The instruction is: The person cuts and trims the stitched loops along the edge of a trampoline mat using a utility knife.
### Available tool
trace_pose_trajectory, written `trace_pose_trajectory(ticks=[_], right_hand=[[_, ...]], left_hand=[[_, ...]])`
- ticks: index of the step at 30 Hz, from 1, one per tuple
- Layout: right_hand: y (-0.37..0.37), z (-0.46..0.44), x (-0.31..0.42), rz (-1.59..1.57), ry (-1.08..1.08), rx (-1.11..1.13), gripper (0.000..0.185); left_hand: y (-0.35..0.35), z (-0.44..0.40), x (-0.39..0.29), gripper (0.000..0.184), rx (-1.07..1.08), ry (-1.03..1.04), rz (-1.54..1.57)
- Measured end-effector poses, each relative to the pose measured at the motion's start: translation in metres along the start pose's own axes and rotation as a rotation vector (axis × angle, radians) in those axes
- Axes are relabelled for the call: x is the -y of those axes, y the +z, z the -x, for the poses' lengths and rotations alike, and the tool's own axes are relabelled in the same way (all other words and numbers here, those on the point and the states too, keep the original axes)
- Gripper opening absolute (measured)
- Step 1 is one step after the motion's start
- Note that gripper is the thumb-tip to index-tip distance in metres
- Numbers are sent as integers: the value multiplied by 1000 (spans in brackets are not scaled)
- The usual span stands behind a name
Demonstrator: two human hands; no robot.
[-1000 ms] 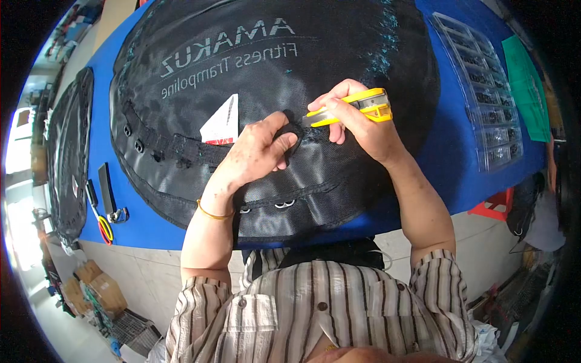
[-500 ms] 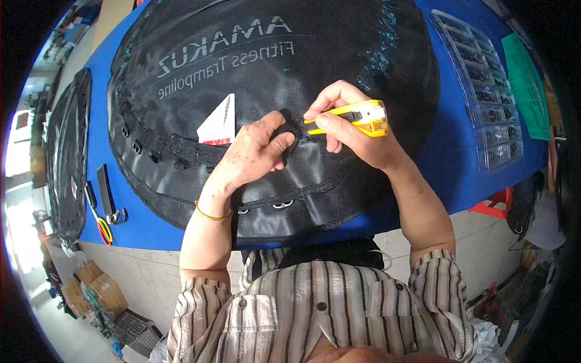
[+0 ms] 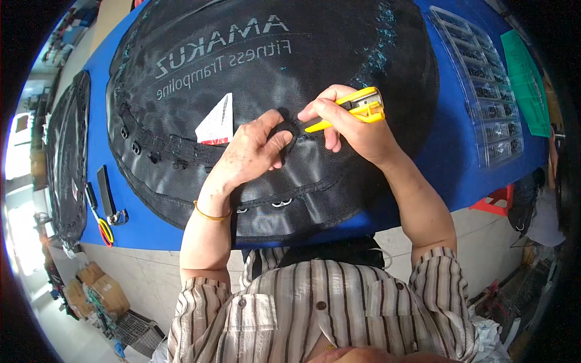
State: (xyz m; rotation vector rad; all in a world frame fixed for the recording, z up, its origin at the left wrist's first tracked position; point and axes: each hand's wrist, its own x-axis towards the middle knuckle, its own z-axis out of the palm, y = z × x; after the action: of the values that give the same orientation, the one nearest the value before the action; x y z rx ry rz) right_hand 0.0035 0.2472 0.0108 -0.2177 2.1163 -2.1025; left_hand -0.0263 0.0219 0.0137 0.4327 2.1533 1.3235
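A black trampoline mat (image 3: 330,51) lies across the blue table, its white lettering mirrored. My left hand (image 3: 251,148) is closed on the mat's black webbing edge (image 3: 196,150), pinching a folded bit between thumb and fingers. In my right hand (image 3: 357,133) are yellow thread snips (image 3: 369,112), gripped between thumb and fingers. Their tips point left at the pinched webbing, very close to it; whether they touch it I cannot tell. Just above my left wrist, a white paper label (image 3: 216,124) with a red strip lies on the mat.
A clear compartment box (image 3: 484,91) with small dark parts stands on the right, beside a green tray (image 3: 525,85). Scissors with red and yellow handles (image 3: 105,231) and a dark bar (image 3: 105,189) lie at left, near another folded black mat (image 3: 68,157). Teal thread bits (image 3: 378,51) cling to the mat.
The snips have tilted, their yellow body turning in my right hand and their tips angling down a little more toward the webbing. My left hand keeps its pinch almost unmoved.
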Motion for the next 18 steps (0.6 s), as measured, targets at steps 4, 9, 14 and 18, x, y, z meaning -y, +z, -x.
trace_pose_trajectory(ticks=[4, 9, 14, 18], right_hand=[[3, 2, 4, -38, 53, -23, 19], [3, 2, 2, -56, 38, 8, 18], [3, 2, 2, -79, 34, -2, 18], [4, 2, 0, -109, 34, -5, 18]], left_hand=[[0, 0, -3, 17, 1, -15, -20], [0, 0, -1, 19, 10, -21, -39], [0, -1, -1, 19, 10, -16, -38], [1, 0, -1, 19, 2, -6, -43]])
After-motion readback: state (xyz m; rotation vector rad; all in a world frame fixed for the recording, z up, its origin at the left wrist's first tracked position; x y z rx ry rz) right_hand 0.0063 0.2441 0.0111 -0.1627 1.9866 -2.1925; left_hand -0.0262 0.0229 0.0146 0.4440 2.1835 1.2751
